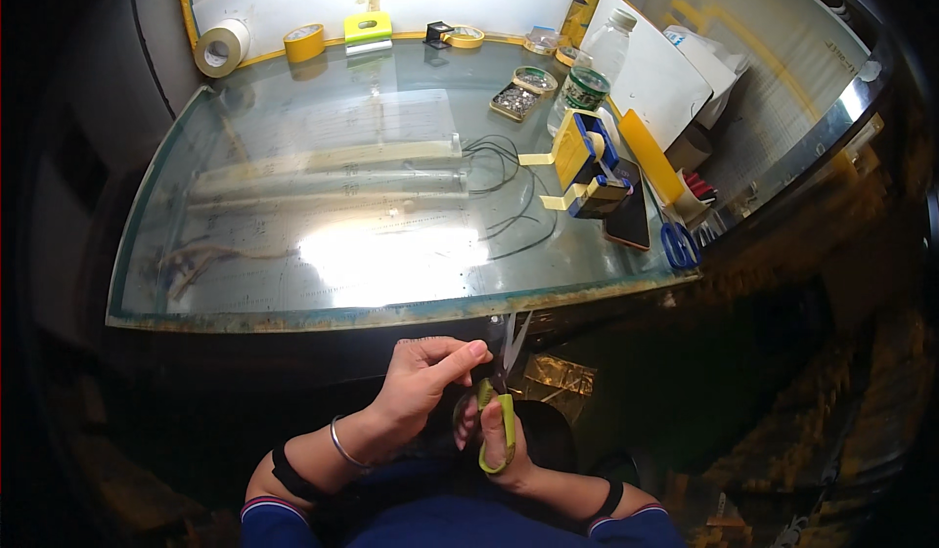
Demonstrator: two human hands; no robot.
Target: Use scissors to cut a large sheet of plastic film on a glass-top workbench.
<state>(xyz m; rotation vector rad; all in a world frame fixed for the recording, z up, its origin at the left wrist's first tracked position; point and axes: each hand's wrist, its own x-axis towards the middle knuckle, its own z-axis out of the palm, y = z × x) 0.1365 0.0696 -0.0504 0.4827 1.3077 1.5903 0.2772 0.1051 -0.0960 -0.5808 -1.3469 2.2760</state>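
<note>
My right hand [515, 452] grips a pair of scissors [508, 419] by its yellow-green handles, in front of the table's near edge. The blades point up and away from me and stand apart. Close to the left of the blades is my left hand [423, 380], its thumb and fingers pinched together. What the pinch holds, if anything, cannot be made out; something faint and clear seems to show between the fingertips and the blades.
On the glass-topped table [235, 319] lie clear strips [333, 184] with dark wires [504, 162]. Tape rolls [304, 43] line the back. At right are a tape dispenser [587, 152], a phone [631, 218], a plastic bottle [608, 47] and blue-handled scissors [679, 245].
</note>
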